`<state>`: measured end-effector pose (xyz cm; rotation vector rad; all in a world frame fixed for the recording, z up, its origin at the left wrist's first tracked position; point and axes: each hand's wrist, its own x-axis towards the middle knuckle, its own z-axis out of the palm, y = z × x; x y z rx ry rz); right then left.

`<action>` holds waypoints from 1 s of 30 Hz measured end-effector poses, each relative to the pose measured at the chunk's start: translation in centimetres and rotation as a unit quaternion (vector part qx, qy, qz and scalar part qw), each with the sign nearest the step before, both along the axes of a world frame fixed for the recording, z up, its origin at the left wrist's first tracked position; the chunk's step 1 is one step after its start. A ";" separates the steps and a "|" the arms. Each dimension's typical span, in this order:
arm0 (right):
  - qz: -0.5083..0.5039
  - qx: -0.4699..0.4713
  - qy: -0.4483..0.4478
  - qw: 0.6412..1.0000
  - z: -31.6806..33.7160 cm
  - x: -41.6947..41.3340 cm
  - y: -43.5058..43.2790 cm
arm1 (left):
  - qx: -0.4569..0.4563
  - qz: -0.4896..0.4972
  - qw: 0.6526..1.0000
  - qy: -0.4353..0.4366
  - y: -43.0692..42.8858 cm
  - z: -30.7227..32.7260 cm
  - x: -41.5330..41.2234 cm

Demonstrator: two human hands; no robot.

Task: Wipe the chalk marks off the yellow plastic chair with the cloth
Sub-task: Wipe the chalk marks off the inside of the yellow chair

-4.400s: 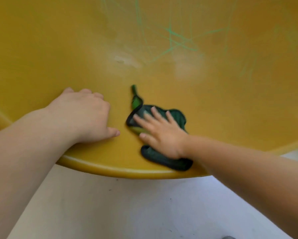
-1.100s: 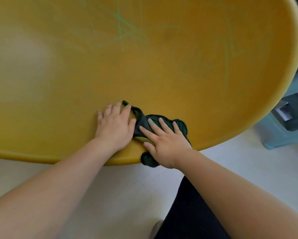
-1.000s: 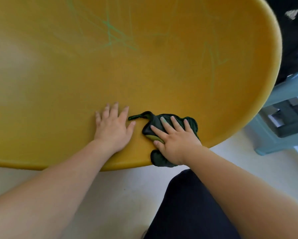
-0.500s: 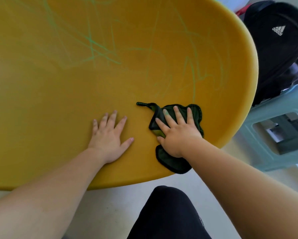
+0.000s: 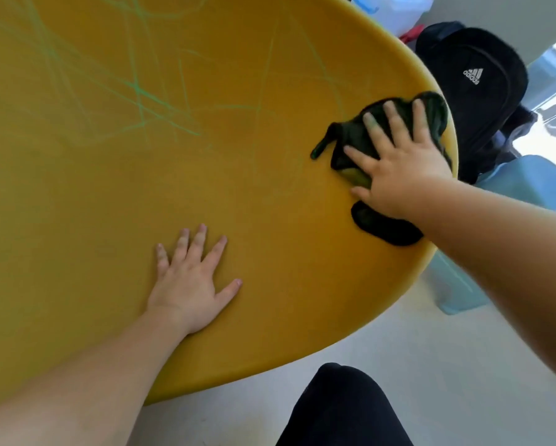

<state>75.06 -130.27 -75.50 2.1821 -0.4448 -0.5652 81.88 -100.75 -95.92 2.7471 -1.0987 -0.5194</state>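
The yellow plastic chair [image 5: 270,204] fills most of the view, its curved rim running down the right side. Green chalk marks [image 5: 141,107] criss-cross its upper left and middle. A dark green cloth [image 5: 350,140] lies bunched near the right rim. My right hand [image 5: 395,165] presses flat on the cloth with straight, spread fingers. My left hand [image 5: 190,281] rests flat on bare yellow plastic lower down, fingers spread, well apart from the cloth.
A black backpack [image 5: 473,91] stands just beyond the chair's right rim. A light blue plastic stool [image 5: 527,188] is at the right, and a white bag [image 5: 395,11] at the top. My dark-clothed knee [image 5: 344,407] shows over pale floor [image 5: 254,413] at the bottom.
My right hand has slid the cloth up and to the right, as far as the chair's right rim. My left hand has stayed flat on the seat, now far from the cloth.
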 end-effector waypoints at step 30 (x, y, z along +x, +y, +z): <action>-0.046 0.199 -0.152 0.967 -13.4 7.0 6.4 | -0.025 0.024 0.999 0.008 0.1 0.2 0.2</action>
